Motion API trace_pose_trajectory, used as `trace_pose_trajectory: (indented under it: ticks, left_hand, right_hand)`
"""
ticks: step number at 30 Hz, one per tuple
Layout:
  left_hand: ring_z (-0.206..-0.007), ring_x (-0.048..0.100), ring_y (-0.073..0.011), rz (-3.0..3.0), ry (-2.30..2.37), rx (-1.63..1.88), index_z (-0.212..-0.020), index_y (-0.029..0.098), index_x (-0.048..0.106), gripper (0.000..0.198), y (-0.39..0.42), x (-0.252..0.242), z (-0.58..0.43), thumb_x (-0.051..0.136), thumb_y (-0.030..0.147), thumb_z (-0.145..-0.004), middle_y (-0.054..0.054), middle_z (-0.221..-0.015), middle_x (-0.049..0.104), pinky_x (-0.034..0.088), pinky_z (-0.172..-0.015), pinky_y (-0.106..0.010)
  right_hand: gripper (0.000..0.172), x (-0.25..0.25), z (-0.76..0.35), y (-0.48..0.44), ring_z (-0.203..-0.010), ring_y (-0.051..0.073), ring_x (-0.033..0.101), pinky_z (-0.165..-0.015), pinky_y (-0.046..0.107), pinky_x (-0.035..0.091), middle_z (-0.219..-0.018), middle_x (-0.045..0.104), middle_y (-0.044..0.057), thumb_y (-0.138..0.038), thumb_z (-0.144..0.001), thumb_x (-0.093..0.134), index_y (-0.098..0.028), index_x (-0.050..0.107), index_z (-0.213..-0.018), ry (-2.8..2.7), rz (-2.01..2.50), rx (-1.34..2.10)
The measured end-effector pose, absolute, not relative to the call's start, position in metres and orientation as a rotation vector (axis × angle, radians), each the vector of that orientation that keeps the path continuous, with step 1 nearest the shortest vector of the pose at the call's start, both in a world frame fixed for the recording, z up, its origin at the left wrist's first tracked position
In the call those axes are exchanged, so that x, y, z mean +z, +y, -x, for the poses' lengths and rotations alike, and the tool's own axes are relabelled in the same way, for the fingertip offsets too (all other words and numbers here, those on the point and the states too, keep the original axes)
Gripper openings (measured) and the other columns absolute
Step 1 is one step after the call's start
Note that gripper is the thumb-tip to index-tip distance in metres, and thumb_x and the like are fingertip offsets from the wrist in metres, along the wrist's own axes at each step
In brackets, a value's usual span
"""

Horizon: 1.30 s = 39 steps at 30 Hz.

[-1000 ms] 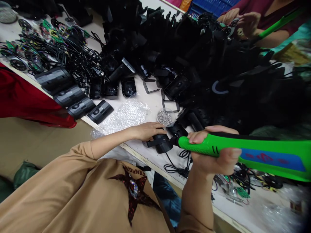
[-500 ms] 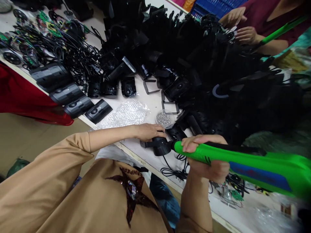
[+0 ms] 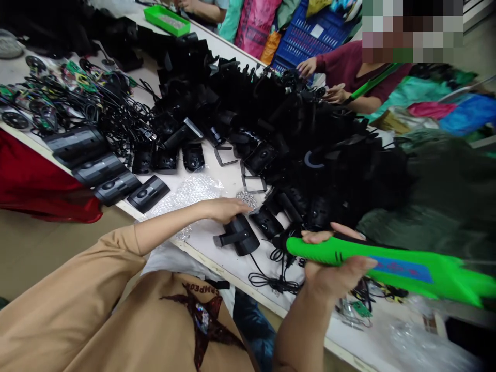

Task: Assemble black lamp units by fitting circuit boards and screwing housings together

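Screwdriver (image 3: pixel 387 263), green-handled, was clamped in right hand (image 3: pixel 333 276); left hand (image 3: pixel 225 210) lay open, fingers together, just above black housing (image 3: pixel 238 236) on worktop (image 3: pixel 201 243), near loose screws (image 3: pixel 246 200); many housings (image 3: pixel 321 170) lay heaped beyond.

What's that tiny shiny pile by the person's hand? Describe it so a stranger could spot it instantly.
On the white workbench, find the mound of black plastic housings. At its near edge, just past the person's left hand, sits a small heap of silver screws. It alone glitters among the black parts, beside the bubble wrap.
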State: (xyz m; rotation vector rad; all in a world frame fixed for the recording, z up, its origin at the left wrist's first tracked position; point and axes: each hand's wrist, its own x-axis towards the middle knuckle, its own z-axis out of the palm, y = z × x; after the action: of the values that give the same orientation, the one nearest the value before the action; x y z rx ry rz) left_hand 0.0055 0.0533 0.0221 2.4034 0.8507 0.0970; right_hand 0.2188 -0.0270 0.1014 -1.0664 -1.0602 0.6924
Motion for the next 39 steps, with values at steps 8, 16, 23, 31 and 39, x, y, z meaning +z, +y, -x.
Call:
trace_pose_trajectory:
  ticks: [8, 16, 23, 31, 39]
  left_hand:
    - [-0.096, 0.058, -0.0245, -2.524, 1.262, 0.103, -0.088, 0.011, 0.064, 0.015, 0.094, 0.001, -0.046, 0.051, 0.01, -0.081, -0.015, -0.094, 0.064, 0.037, -0.085, -0.035]
    - [-0.083, 0.06, -0.0173, -2.467, 1.256, 0.101, -0.081, 0.018, 0.063, 0.012, 0.102, -0.006, -0.042, 0.053, 0.023, -0.083, -0.006, -0.089, 0.064, 0.041, -0.069, -0.025]
    - [-0.087, 0.059, -0.0175, -2.346, 1.307, 0.246, -0.092, 0.019, 0.061, 0.016, 0.097, -0.003, -0.037, 0.046, 0.022, -0.085, -0.005, -0.096, 0.064, 0.041, -0.072, -0.025]
    - [-0.079, 0.06, -0.019, -2.138, 1.307, 0.399, -0.084, 0.016, 0.057, 0.01, 0.1, -0.009, -0.035, 0.054, 0.026, -0.083, -0.005, -0.082, 0.065, 0.042, -0.07, -0.027]
    - [-0.068, 0.063, -0.0095, -1.173, 0.976, 0.866, -0.091, 0.014, 0.051, 0.011, 0.044, 0.033, -0.021, 0.051, 0.024, -0.087, -0.003, -0.079, 0.065, 0.047, -0.064, -0.021]
  right_hand:
    - [0.076, 0.092, -0.229, -0.031, -0.055, 0.016, 0.055, -0.072, 0.04, 0.049, -0.058, 0.059, -0.004, -0.069, -0.064, 0.058, -0.015, 0.05, -0.117, -1.045, 1.147, 0.803]
    - [0.059, 0.086, -0.222, -0.034, -0.052, 0.014, 0.052, -0.069, 0.038, 0.048, -0.055, 0.055, -0.004, -0.066, -0.067, 0.056, -0.015, 0.057, -0.097, -1.0, 1.082, 0.711]
    - [0.059, 0.083, -0.22, -0.034, -0.05, 0.015, 0.051, -0.067, 0.038, 0.048, -0.053, 0.053, -0.004, -0.067, -0.068, 0.054, -0.015, 0.057, -0.095, -0.988, 1.063, 0.681]
    - [0.056, 0.081, -0.217, -0.035, -0.05, 0.016, 0.051, -0.065, 0.039, 0.049, -0.053, 0.054, -0.004, -0.066, -0.069, 0.054, -0.016, 0.058, -0.095, -0.995, 1.066, 0.668]
    - [0.053, 0.088, -0.217, -0.04, -0.043, 0.013, 0.046, -0.054, 0.032, 0.045, -0.047, 0.05, -0.005, -0.067, -0.073, 0.044, -0.018, 0.061, -0.085, -0.939, 0.997, 0.572]
